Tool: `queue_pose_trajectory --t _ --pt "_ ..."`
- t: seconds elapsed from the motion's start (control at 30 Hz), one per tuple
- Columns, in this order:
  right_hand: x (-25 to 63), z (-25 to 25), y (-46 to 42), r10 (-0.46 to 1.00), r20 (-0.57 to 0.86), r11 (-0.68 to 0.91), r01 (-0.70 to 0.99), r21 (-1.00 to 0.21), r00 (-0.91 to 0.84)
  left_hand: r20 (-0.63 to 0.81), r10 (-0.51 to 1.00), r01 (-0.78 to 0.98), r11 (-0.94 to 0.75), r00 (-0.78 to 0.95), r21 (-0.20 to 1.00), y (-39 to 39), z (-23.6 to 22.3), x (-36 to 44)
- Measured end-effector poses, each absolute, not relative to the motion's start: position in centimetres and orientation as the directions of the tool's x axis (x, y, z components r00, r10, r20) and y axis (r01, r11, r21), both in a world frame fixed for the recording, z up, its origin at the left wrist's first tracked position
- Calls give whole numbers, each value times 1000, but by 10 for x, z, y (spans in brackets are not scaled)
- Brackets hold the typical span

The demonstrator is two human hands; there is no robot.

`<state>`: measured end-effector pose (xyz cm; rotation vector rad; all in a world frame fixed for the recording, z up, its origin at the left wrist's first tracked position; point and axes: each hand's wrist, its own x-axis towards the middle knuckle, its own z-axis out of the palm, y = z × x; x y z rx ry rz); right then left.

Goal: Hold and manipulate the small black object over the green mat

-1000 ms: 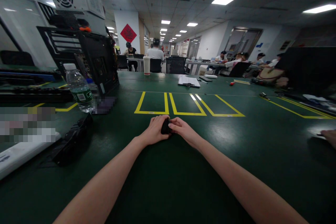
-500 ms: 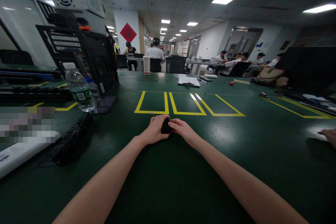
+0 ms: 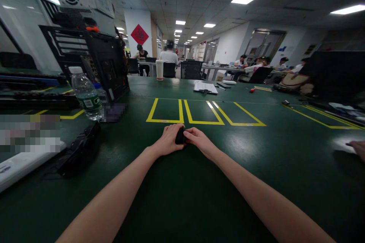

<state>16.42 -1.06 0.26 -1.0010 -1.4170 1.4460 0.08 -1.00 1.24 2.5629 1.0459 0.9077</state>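
The left hand (image 3: 170,139) is clasping a small black object (image 3: 180,136) just above or on the green table (image 3: 182,197), while the right hand (image 3: 198,140) is pinching at its side, nearer than the yellow outlines (image 3: 164,121).

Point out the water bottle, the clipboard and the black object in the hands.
Water bottle (image 3: 89,100): head view, label.
Clipboard (image 3: 205,87): head view, paper.
Black object (image 3: 180,136): head view, exposed side.

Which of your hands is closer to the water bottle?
Left. The left hand is to the right of the water bottle and nearer the body, around a small black object. The right hand is farther right, at the object's other side.
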Motion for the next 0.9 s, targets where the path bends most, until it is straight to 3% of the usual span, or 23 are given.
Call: queue_pose_trajectory --t 0.9 --pt "167 14 -20 933 35 28 -25 -999 -359 451 698 549 -716 556 431 -11 14 0"
